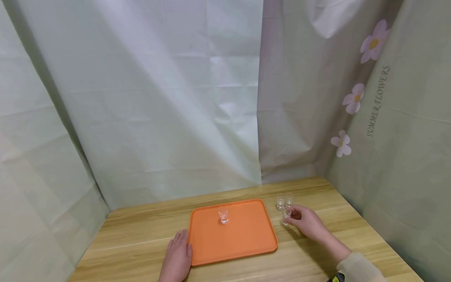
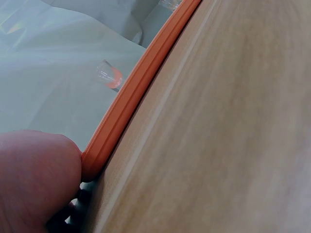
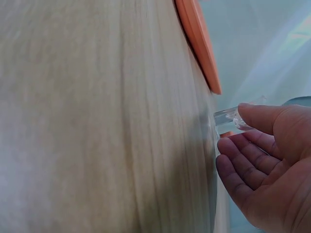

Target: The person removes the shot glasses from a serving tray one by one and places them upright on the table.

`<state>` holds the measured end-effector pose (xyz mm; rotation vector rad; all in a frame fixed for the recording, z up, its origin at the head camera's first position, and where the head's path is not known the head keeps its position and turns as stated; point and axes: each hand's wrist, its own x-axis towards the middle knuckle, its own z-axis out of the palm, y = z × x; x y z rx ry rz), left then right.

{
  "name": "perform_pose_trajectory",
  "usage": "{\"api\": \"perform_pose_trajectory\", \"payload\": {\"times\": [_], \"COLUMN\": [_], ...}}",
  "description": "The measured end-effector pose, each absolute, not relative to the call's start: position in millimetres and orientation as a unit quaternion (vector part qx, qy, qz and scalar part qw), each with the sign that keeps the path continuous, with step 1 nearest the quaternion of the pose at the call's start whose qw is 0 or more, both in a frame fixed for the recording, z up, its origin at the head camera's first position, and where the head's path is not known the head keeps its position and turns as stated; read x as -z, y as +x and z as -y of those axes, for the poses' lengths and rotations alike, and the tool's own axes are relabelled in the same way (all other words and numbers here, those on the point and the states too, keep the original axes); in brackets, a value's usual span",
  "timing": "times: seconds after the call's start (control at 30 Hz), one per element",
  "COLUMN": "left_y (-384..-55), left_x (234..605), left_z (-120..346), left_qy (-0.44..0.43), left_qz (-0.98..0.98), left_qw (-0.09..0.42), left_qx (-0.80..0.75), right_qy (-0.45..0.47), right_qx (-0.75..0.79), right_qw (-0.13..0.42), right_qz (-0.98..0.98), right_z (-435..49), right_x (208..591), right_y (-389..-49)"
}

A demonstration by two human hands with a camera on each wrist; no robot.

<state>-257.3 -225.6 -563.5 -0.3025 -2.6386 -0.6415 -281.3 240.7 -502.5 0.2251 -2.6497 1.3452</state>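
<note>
An orange tray [image 1: 243,243] lies on the wooden table, with one small clear shot glass [image 1: 223,215] upright on it toward the back. My left hand [image 1: 177,256] lies flat at the tray's left side, its fingers fairly straight; in the left wrist view its thumb touches the tray's rim [image 2: 127,99]. Right of the tray, my right hand [image 1: 308,223] pinches another shot glass [image 1: 285,216] between thumb and index finger. The right wrist view shows that glass [image 3: 224,117] at the thumb tip, with the other fingers loosely bent below.
Just behind the right hand, two more shot glasses, one on the left [image 1: 280,201] and one on the right [image 1: 289,199], stand close together on the table [image 1: 141,227]. Pale curtains [image 1: 158,117] hang behind the table and on both sides.
</note>
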Motion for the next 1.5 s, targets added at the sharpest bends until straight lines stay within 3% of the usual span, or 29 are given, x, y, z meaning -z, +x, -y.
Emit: {"api": "perform_pose_trajectory", "payload": {"times": [0.53, 0.83, 1.07, 1.37, 1.5], "left_y": [-248, -249, -245, -245, -250], "left_x": [542, 544, 536, 537, 548], "left_z": [221, 220, 220, 220, 221], "left_qy": [-0.093, -0.095, -0.091, -0.097, -0.101], "left_qz": [0.954, 0.949, 0.958, 0.956, 0.948], "left_qw": [0.153, 0.177, 0.144, 0.156, 0.184], "left_qx": [0.240, 0.242, 0.229, 0.227, 0.238], "right_qy": [0.057, 0.053, 0.056, 0.085, 0.108], "right_qx": [-0.438, -0.446, -0.439, -0.397, -0.396], "right_qw": [0.078, 0.076, 0.083, 0.133, 0.145], "right_qz": [0.894, 0.890, 0.893, 0.904, 0.900], "right_z": [-240, -239, -238, -224, -212], "right_x": [506, 504, 499, 469, 462], "right_y": [-282, -282, -280, -273, -273]}}
